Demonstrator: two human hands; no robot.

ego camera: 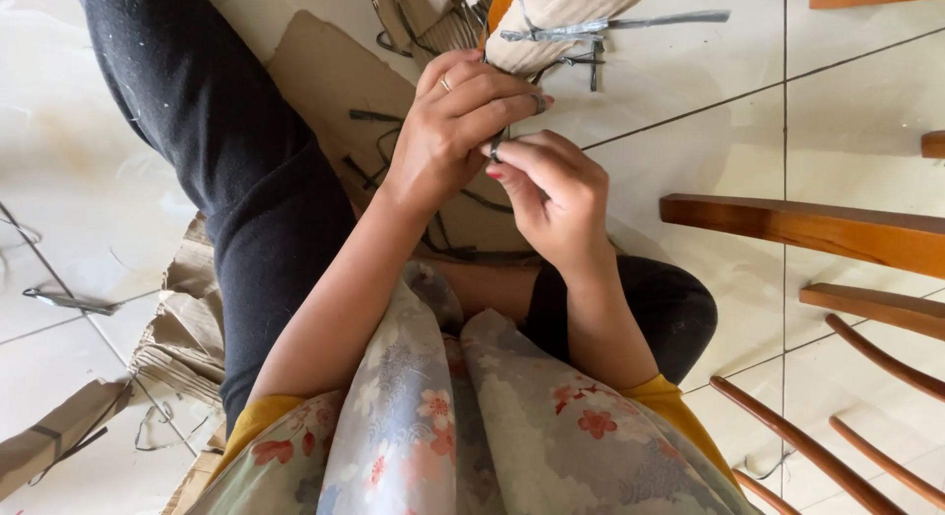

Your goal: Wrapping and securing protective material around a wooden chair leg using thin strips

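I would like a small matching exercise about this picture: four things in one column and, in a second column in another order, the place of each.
Things:
1. thin grey strip
2. ring
3. wooden chair
4. flat cardboard

Places:
A. on the tiled floor, under the outstretched leg
B. on a finger of the left hand
C. at the right side of the picture
D. pinched between the left hand and the right hand

Pairs: 1-D, 2-B, 3-C, 4-A
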